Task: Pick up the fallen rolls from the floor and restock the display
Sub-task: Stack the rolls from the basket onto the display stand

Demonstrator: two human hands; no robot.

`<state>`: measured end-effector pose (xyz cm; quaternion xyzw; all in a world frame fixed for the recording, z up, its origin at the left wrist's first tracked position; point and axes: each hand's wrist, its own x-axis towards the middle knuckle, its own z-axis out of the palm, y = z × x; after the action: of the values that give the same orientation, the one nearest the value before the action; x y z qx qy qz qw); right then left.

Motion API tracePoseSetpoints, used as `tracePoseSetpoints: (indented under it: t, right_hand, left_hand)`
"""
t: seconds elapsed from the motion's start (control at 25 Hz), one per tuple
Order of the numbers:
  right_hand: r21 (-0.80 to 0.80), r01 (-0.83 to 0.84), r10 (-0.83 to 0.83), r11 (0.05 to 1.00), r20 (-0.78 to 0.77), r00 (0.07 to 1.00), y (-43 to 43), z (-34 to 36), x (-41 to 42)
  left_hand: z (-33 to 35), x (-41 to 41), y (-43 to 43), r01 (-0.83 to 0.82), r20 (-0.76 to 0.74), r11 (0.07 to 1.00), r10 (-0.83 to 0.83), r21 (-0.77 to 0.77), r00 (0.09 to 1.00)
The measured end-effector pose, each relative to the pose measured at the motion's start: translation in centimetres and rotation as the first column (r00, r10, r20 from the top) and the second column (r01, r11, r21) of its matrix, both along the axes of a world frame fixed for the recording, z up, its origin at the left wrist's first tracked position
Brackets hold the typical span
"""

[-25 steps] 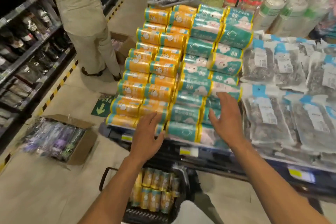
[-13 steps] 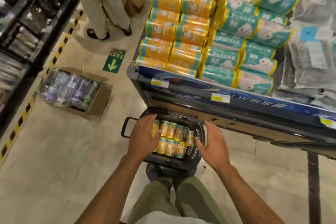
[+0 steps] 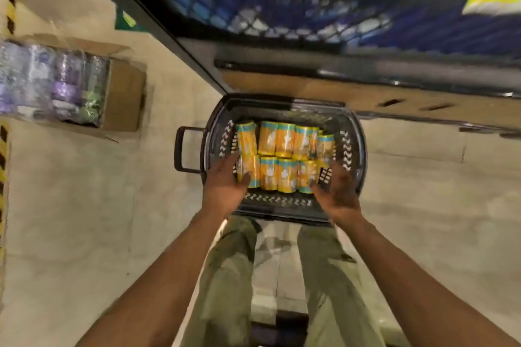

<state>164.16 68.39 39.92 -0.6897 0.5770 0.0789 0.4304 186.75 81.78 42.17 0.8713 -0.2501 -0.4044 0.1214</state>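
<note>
Head view: two hands go for the rolls in the basket

Head view looks straight down. A black basket (image 3: pixel 362 149) sits on the floor (image 3: pixel 84 220), just in front of the person's legs and close to the bottom of the display (image 3: pixel 282 22). Yellow rolls (image 3: pixel 282 160) with blue ends lie inside it in two rows, packed side by side. No rolls lie loose on the floor here.

The left hand (image 3: pixel 224 187) has its fingers stretched out at the left end of the near row. The right hand (image 3: pixel 338 194) is spread the same way at the right end. Both seem to touch the end rolls. The picture is blurry, though, and neither hand has curled round one yet.

So the picking up looks mostly done, I think. The putting back is what is left. All these rolls must go up on the display, whose top cannot be seen.

Off to the left, a brown box (image 3: pixel 124 98) holds shiny purple packs (image 3: pixel 56 82).
</note>
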Motion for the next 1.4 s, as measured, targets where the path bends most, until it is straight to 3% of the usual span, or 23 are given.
tracePoseSetpoints:
  t: [0.24,0.36,0.6,0.8,0.96,1.08,1.4]
  right_hand:
    - [0.153,0.174,-0.177,0.973,0.006,0.984,-1.4,-13.8,1.9]
    - [0.161,0.153,-0.148,0.975,-0.045,0.988,-3.5,-21.7,2.0]
    - [0.168,0.289,-0.279,0.943,-0.078,0.957,-4.5,-29.4,6.0]
    - [0.059,0.363,-0.358,0.930,-0.079,0.930,-5.0,-34.0,6.7]
    - [0.084,0.430,-0.429,0.899,-0.028,0.903,-3.9,-30.1,6.2]
    - [0.140,0.439,-0.443,0.888,-0.001,0.897,-3.2,-23.6,4.8]
    - [0.347,0.542,-0.621,0.765,0.177,0.763,1.5,3.9,5.2]
  left_hand:
    - [-13.9,2.9,-1.6,-0.130,-0.058,0.992,0.130,0.000,0.990]
    - [-19.9,3.5,-2.0,-0.229,-0.143,0.973,0.229,0.016,0.963]
    - [-29.6,5.0,-2.7,-0.322,-0.139,0.947,0.320,0.009,0.937]
    - [-33.7,5.4,-3.6,-0.468,-0.130,0.882,0.458,-0.054,0.879]
    - [-30.3,4.8,-3.1,-0.484,-0.129,0.873,0.474,-0.059,0.871]
    - [-23.6,3.9,-1.9,-0.474,-0.194,0.879,0.456,-0.058,0.868]
    - [3.0,3.3,1.4,-0.585,-0.428,0.795,0.478,-0.160,0.767]
